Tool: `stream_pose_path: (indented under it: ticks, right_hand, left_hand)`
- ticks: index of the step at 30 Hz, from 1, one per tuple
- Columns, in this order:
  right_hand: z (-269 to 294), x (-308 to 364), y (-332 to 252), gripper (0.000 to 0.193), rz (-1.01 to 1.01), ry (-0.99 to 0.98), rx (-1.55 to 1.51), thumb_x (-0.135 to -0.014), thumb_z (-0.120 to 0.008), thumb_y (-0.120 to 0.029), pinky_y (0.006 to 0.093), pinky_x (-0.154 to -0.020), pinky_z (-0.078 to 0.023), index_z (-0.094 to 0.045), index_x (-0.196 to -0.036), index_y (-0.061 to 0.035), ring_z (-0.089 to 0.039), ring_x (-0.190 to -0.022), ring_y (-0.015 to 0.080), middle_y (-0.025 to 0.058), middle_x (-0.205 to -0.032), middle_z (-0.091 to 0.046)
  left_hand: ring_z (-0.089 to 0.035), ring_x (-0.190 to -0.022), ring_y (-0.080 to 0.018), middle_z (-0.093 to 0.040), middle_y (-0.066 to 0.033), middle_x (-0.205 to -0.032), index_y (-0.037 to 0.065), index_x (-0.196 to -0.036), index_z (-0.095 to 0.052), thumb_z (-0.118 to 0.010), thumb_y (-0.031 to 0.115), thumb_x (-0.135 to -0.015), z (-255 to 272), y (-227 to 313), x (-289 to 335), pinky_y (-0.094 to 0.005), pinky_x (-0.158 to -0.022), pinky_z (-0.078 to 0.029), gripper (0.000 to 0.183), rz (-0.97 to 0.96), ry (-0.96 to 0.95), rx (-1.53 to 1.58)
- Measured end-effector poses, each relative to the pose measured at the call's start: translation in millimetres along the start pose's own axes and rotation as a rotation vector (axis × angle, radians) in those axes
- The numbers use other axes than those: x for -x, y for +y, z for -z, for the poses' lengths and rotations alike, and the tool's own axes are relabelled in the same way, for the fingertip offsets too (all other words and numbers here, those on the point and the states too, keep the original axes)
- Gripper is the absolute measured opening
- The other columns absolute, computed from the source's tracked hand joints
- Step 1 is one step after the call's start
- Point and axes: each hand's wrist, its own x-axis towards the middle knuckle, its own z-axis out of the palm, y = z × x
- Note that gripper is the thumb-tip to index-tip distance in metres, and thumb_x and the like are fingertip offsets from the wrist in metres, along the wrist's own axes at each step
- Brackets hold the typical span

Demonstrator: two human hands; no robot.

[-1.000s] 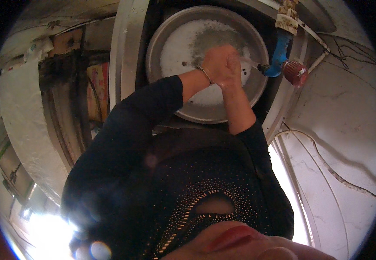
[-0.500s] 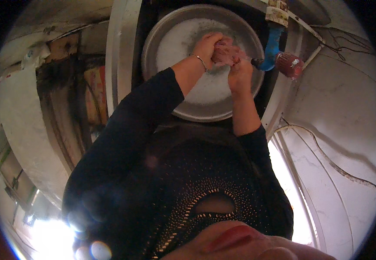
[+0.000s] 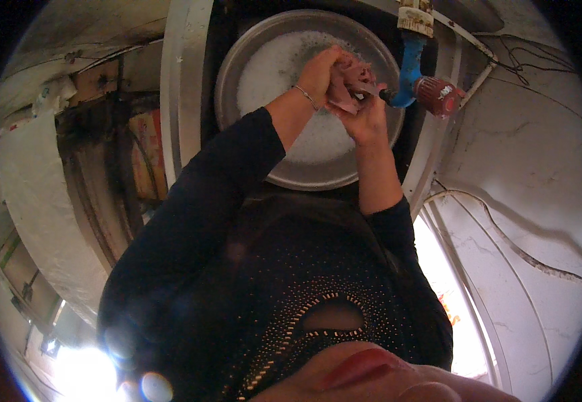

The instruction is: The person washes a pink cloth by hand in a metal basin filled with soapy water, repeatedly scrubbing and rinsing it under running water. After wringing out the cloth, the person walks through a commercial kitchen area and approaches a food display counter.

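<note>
My left hand (image 3: 317, 75), with a thin bracelet at its wrist, grips one side of a bunched pink cloth (image 3: 348, 87). From the other side my right hand (image 3: 369, 123) has hold of the same cloth, its palm partly turned up. The folds look wet and hide several fingertips. Both hands are above a round grey metal basin (image 3: 225, 110) of water topped with white foam (image 3: 259, 82). A blue tap (image 3: 408, 70) has its dark spout end close beside the cloth and my right hand.
A ribbed red knob (image 3: 436, 97) sticks out from the tap on the right. Metal frame bars (image 3: 182, 87) run along both sides of the basin. A hose (image 3: 505, 241) crosses the pale wall at right, and a white sheet-covered surface (image 3: 43, 194) lies at left.
The cloth has been turned and spread a little, so its folds show more. My right hand has rolled palm upward under it. The view has shifted slightly.
</note>
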Motion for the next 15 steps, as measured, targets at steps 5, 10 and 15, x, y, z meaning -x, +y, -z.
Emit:
stream_pose_path:
  ticks: [5, 10, 15]
  right_hand:
    - [9.9, -27.4, -0.7, 0.036, 0.110, 0.284, -0.123, -0.096, -0.055, -0.034, 0.0415, -0.089, -0.053, -0.053, -0.122, -0.0099, -0.060, -0.106, 0.0274, 0.0096, -0.117, -0.059]
    - [5.1, -22.5, 6.3, 0.032, 0.513, 0.096, 0.509, -0.092, -0.059, -0.019, 0.0399, -0.088, -0.051, -0.052, -0.120, -0.0064, -0.060, -0.101, 0.0262, 0.0088, -0.111, -0.059]
    - [-15.3, -5.5, 12.8, 0.044, 0.968, -0.230, 1.418, -0.075, -0.064, -0.009, 0.0417, -0.093, -0.044, -0.053, -0.118, -0.0044, -0.055, -0.106, 0.0315, 0.0124, -0.115, -0.054]
  left_hand:
    - [-0.063, -0.100, -0.0255, -0.065, -0.0109, -0.112, 0.004, -0.112, -0.060, -0.050, 0.030, -0.095, 1.9, 4.4, 16.2, -0.0401, -0.089, -0.051, 0.033, -0.072, -0.024, -0.294]
    - [-0.063, -0.098, -0.0241, -0.066, -0.0066, -0.108, 0.009, -0.111, -0.064, -0.056, 0.040, -0.093, 0.4, 19.7, 29.3, -0.0420, -0.087, -0.051, 0.036, 0.151, -0.031, 0.042]
    - [-0.061, -0.105, -0.0248, -0.067, -0.0059, -0.109, 0.014, -0.108, -0.063, -0.049, 0.063, -0.091, 7.1, 31.2, 26.3, -0.0443, -0.091, -0.049, 0.054, 0.404, 0.004, 0.186]
